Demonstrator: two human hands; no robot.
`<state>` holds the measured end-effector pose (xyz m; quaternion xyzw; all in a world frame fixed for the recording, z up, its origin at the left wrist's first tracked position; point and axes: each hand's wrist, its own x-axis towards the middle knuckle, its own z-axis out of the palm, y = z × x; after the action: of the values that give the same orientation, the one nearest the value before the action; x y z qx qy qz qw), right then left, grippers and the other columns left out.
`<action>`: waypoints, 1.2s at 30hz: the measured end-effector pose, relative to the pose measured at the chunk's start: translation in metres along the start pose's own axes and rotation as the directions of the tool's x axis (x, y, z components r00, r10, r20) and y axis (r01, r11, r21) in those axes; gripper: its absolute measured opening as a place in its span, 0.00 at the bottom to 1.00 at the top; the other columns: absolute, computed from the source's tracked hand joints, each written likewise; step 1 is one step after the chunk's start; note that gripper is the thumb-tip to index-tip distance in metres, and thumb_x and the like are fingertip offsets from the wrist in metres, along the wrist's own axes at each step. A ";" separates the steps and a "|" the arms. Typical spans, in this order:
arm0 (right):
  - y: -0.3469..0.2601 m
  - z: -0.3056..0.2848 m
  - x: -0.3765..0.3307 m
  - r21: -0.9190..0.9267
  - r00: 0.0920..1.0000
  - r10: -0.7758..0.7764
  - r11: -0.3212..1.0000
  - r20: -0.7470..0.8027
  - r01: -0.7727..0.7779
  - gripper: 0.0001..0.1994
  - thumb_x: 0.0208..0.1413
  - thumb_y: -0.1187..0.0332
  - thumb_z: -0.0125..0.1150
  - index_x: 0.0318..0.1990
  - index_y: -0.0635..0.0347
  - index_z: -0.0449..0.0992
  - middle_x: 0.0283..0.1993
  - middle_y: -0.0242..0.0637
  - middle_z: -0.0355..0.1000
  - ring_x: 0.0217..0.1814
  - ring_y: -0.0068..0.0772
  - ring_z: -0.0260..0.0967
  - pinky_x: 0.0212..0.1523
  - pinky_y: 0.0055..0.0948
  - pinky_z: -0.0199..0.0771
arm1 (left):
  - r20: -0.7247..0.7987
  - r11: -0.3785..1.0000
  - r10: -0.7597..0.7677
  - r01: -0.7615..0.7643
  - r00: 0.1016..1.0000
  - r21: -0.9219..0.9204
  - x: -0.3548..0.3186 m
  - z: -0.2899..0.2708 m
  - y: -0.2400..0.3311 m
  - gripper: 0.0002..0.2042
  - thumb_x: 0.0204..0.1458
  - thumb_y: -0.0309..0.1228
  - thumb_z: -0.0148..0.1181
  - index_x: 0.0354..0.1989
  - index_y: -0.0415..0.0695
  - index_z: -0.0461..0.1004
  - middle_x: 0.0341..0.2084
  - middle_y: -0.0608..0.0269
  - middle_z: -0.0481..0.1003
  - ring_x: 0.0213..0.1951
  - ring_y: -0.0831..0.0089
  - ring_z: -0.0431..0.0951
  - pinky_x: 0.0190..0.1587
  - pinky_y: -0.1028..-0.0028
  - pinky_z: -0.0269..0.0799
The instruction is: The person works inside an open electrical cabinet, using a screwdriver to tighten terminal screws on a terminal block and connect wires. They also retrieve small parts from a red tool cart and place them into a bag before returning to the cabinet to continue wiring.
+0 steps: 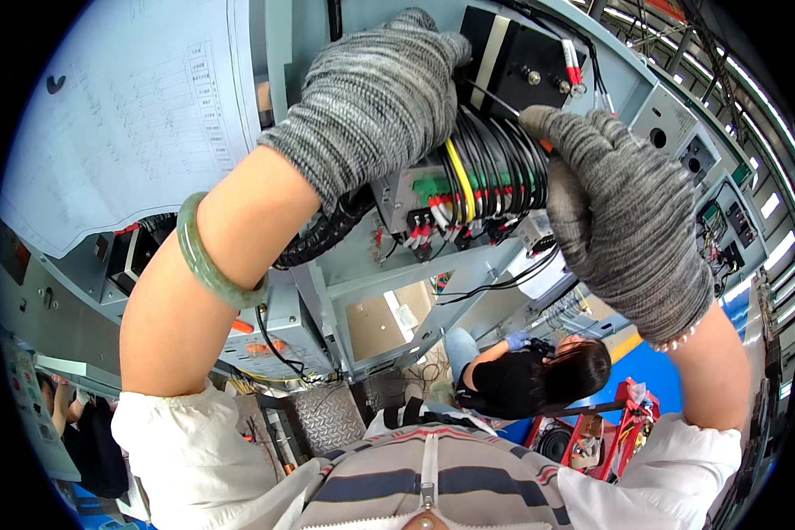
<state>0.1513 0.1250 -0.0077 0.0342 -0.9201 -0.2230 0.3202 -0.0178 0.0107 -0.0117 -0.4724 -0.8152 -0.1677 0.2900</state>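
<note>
The left hand (375, 97) is closed over the wire bundle (495, 168); a thin screwdriver (495, 99) is gripped by the right hand (623, 212). A slipped tip could nick insulation.

bright and evenly lit, with daylight pouring in from long roof strips (751, 97) at the upper right. glaring white on the paper sheet (124, 115) at the left, washing out its print. shadowing softly under the grey gloves and deep among the black wires (495, 163). bending straight cabinet edges strongly toward the rim, ending in a black circular border. staying sharp at the centre, blurring and smearing slightly near the edges.
</note>
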 end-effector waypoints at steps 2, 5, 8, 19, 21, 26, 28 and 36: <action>0.002 0.001 0.001 -0.005 1.000 -0.010 1.000 -0.016 0.010 0.24 0.40 0.77 0.59 0.50 0.55 0.72 0.28 0.39 0.69 0.29 0.38 0.70 0.32 0.30 0.71 | 0.021 1.000 -0.003 0.003 1.000 0.007 0.000 0.001 0.000 0.15 0.48 0.31 0.55 0.46 0.46 0.72 0.41 0.52 0.71 0.44 0.58 0.75 0.46 0.62 0.72; 0.000 0.001 0.000 -0.036 0.999 -0.026 0.999 -0.033 0.025 0.22 0.42 0.77 0.59 0.49 0.55 0.73 0.27 0.41 0.68 0.28 0.37 0.70 0.30 0.31 0.71 | 0.004 1.000 -0.002 0.002 1.000 0.005 -0.001 0.003 -0.001 0.15 0.48 0.31 0.55 0.46 0.46 0.72 0.38 0.52 0.72 0.44 0.59 0.75 0.46 0.62 0.72; -0.004 0.002 0.002 -0.127 0.996 -0.072 0.990 -0.048 0.066 0.20 0.43 0.76 0.59 0.48 0.55 0.74 0.28 0.42 0.68 0.27 0.37 0.69 0.29 0.32 0.71 | -0.063 1.000 0.016 -0.018 0.998 -0.021 -0.003 0.003 -0.001 0.14 0.48 0.31 0.53 0.44 0.45 0.73 0.35 0.52 0.73 0.40 0.58 0.76 0.43 0.61 0.72; -0.004 0.006 -0.003 -0.120 0.994 -0.063 0.991 -0.092 0.052 0.17 0.46 0.73 0.58 0.47 0.52 0.75 0.29 0.45 0.70 0.27 0.43 0.72 0.28 0.34 0.73 | -0.064 0.998 0.047 -0.050 0.997 -0.039 -0.005 -0.002 -0.002 0.14 0.47 0.31 0.50 0.40 0.40 0.73 0.33 0.48 0.71 0.33 0.53 0.75 0.38 0.60 0.72; -0.006 0.004 -0.002 -0.094 0.998 -0.020 0.995 -0.055 0.015 0.17 0.46 0.73 0.58 0.47 0.51 0.75 0.30 0.46 0.71 0.28 0.44 0.72 0.29 0.35 0.74 | -0.070 0.996 0.057 -0.061 0.996 -0.059 -0.005 -0.003 -0.001 0.14 0.47 0.31 0.50 0.40 0.40 0.74 0.33 0.48 0.71 0.34 0.53 0.75 0.38 0.60 0.72; -0.007 0.007 -0.001 -0.142 0.996 -0.037 0.990 -0.078 0.026 0.17 0.47 0.71 0.58 0.48 0.50 0.74 0.29 0.44 0.70 0.27 0.43 0.71 0.28 0.35 0.72 | -0.126 0.995 0.084 -0.091 0.989 -0.049 -0.012 -0.010 0.007 0.14 0.46 0.31 0.50 0.41 0.41 0.74 0.34 0.48 0.72 0.36 0.54 0.75 0.40 0.60 0.71; -0.009 0.008 0.001 -0.184 0.999 -0.021 0.983 -0.045 0.012 0.17 0.47 0.71 0.58 0.48 0.50 0.74 0.29 0.44 0.70 0.27 0.43 0.70 0.27 0.35 0.72 | -0.103 0.995 0.085 -0.091 0.991 -0.051 -0.006 -0.004 -0.001 0.14 0.46 0.31 0.50 0.41 0.41 0.74 0.34 0.48 0.72 0.37 0.54 0.75 0.40 0.60 0.71; -0.027 -0.002 0.011 -0.025 0.999 0.031 0.999 -0.031 -0.032 0.15 0.49 0.71 0.56 0.47 0.56 0.74 0.35 0.45 0.72 0.33 0.39 0.73 0.35 0.32 0.73 | -0.141 0.996 0.082 -0.084 0.987 -0.013 -0.007 -0.001 0.002 0.14 0.47 0.32 0.50 0.40 0.41 0.74 0.34 0.49 0.72 0.35 0.54 0.75 0.40 0.60 0.71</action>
<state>0.1415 0.0974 -0.0121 0.0190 -0.9126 -0.2292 0.3380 -0.0127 0.0068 -0.0150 -0.4957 -0.7708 -0.1959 0.3489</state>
